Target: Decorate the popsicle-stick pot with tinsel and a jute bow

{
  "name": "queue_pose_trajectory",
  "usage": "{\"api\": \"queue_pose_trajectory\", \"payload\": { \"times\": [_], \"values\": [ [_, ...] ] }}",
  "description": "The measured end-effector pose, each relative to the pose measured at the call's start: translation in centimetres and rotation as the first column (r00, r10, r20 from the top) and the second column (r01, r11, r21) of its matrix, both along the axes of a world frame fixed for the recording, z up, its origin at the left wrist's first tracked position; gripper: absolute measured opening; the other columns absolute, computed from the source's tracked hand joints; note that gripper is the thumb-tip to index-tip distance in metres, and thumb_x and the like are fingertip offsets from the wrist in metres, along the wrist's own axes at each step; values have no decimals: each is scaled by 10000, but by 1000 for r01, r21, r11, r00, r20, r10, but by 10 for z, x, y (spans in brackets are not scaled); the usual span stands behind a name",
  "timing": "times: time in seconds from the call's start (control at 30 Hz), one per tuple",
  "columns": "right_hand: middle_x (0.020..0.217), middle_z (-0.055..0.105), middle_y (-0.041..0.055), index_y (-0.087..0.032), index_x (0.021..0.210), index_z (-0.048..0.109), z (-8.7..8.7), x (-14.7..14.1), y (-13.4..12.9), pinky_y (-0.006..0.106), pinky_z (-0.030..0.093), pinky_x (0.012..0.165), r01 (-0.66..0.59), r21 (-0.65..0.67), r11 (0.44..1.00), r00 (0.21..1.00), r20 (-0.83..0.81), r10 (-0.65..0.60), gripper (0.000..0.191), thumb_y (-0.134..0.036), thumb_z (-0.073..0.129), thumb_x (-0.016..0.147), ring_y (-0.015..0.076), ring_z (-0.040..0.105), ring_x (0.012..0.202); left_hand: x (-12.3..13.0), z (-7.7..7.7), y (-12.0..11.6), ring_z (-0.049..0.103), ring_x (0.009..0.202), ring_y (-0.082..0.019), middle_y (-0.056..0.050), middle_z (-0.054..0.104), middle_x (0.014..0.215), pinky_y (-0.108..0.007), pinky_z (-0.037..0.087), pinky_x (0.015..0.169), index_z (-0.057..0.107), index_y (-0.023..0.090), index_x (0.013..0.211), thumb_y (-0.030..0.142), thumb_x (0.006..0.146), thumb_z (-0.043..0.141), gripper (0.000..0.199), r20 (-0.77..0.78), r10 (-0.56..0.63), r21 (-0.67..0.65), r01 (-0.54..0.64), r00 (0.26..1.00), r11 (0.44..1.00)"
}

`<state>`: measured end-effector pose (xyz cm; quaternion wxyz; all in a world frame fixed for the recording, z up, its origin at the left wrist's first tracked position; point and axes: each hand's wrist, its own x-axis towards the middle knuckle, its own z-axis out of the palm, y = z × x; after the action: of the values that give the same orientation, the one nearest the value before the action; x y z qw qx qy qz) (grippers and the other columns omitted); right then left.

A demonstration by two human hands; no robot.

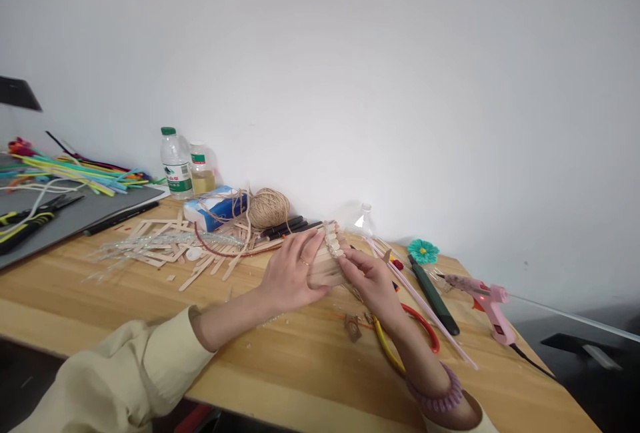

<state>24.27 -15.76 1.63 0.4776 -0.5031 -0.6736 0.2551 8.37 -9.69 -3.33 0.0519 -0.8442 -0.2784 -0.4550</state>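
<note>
Head view: the left hand grips the wooden-stick piece over the table, its fingers curved around one side. The right hand has its bent fingertips close together at the opposite edge; whether they pinch it, I cannot tell.

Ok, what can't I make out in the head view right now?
All in the head view:
- Wooden-stick piece: part covered by the left hand.
- Red-and-yellow handles: partly hidden behind the right forearm.
- Black-and-yellow pliers: handle ends cut off by the left edge.
- Green-capped bottle: fine label print too small to read.
</note>
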Motion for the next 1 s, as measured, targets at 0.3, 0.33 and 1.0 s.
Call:
{"api": "queue_pose_trajectory", "payload": {
  "times": [0.3,0.33,1.0],
  "values": [
    [698,589,8,-188,822,639,-5,12,-2,248,402,585,34,120,992,997,66,-42,213,-327,480,855,149,514,637,-3,-1,13,364,1227,-318,-157,392,1328,-506,319,1022,255,217,1380,545,607,707,954,168,-250,-196,281,953,939],
    [704,593,10,-194,820,635,-4,14,-3,252,405,589,36,129,991,997,63,-45,207,-325,478,855,153,518,644,-4,1,18,346,1253,-318,-155,380,1344,-508,310,1029,278,221,1369,568,600,702,944,269,-275,-322,355,923,878],
    [1329,506,107,-227,1297,406,-26,-49,13,444,386,1015,-78,-2,997,848,-526,66,691,-473,672,709,262,502,1189,13,-8,7,394,1234,-311,-200,297,1337,-529,410,947,117,218,1328,309,713,678,837,415,50,-175,26,908,984]
  ]
}}
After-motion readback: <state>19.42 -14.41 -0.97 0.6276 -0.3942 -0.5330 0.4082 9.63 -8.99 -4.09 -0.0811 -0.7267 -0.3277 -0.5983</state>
